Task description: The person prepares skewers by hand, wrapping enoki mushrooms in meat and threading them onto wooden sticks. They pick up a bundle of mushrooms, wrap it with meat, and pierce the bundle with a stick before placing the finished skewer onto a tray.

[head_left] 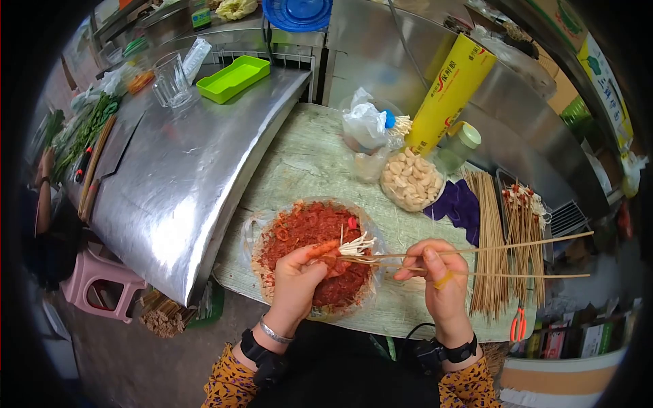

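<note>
My left hand (294, 282) pinches a red, sauce-coated meat slice (330, 264) around a small bunch of enoki mushrooms (358, 245), whose white ends stick out to the right. Two thin bamboo skewers (537, 243) are gripped by my right hand (445, 289), spread apart toward the right; their left ends reach the meat and mushrooms. Yellow tape wraps one finger of that hand. Under my left hand sits a plastic-lined bowl of red marinated meat (289, 228), partly hidden by the hand.
Bare skewers (486, 251) and mushroom-tipped skewers (525, 204) lie right, with orange-handled scissors (518, 325) below. Behind stand a bowl of garlic cloves (411, 180), a purple cloth (457, 209) and a yellow cling-film box (452, 88). Left is a steel counter (170, 163); another person's arm (44, 190) shows beyond.
</note>
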{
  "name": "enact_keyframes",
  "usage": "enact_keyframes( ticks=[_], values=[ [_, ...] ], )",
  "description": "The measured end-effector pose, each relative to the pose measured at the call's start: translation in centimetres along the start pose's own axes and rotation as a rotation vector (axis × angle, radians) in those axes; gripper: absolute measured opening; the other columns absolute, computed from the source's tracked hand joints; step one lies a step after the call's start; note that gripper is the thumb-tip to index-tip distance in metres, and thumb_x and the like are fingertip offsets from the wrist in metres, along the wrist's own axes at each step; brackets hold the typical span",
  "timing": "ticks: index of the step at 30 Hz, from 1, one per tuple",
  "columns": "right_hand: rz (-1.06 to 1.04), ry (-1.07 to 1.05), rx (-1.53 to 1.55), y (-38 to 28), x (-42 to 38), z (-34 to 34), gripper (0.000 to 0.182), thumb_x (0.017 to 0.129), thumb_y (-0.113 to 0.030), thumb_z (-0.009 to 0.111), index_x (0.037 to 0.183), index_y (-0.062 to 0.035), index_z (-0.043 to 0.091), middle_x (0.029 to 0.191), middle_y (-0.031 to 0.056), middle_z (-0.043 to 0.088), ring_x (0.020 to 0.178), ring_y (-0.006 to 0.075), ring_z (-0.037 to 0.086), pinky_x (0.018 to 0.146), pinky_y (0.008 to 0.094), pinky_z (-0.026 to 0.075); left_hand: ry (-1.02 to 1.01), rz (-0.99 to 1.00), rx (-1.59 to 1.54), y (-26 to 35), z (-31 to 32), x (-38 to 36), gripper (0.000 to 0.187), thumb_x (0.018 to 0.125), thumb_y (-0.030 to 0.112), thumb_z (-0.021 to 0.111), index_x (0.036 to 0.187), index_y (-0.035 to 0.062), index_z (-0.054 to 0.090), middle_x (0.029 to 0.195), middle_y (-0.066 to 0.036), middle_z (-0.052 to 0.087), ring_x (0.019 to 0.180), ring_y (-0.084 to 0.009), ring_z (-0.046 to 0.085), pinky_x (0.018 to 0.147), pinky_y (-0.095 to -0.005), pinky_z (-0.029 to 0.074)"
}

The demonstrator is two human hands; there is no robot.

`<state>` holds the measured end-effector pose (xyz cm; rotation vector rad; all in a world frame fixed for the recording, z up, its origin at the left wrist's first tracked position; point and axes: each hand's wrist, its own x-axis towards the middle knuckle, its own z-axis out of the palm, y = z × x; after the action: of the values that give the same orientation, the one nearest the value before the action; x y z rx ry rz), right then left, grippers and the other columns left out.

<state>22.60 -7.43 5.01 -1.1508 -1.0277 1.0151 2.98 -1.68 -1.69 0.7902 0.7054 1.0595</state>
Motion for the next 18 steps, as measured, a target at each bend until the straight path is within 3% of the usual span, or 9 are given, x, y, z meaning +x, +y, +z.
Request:
enact_keyframes(
  ticks=[9, 18],
  values=[
    [-0.015, 0.055, 0.241, 2.7, -1.2, -1.1, 0.029, 0.093, -0.022, 0.046, 0.096, 0.005, 0.054, 0.083, 0.0138, 0.06, 0.069, 0.0234, 0.064, 0.066, 0.0314, 0.055, 0.094, -0.012, -0.353, 0.2, -0.6, 0.2, 0.026, 0.086, -0.003, 0.048, 0.111, -0.0029, 0.055, 0.098, -0.012, 0.062, 0.09, -0.0231, 0.062, 0.081, -0.0361, 0.053],
    [-0.004, 0.097, 0.411, 4.6, -1.6, -0.3, 0.026, 0.093, -0.022, 0.046, 0.097, 0.0037, 0.053, 0.085, 0.0145, 0.059, 0.071, 0.0236, 0.064, 0.067, 0.0314, 0.054, 0.109, -0.046, -0.455, 0.0, 0.6, -0.5, 0.022, 0.088, 0.002, 0.049, 0.11, 0.0001, 0.054, 0.103, -0.012, 0.061, 0.094, -0.0229, 0.061, 0.082, -0.0361, 0.053]
  ],
)
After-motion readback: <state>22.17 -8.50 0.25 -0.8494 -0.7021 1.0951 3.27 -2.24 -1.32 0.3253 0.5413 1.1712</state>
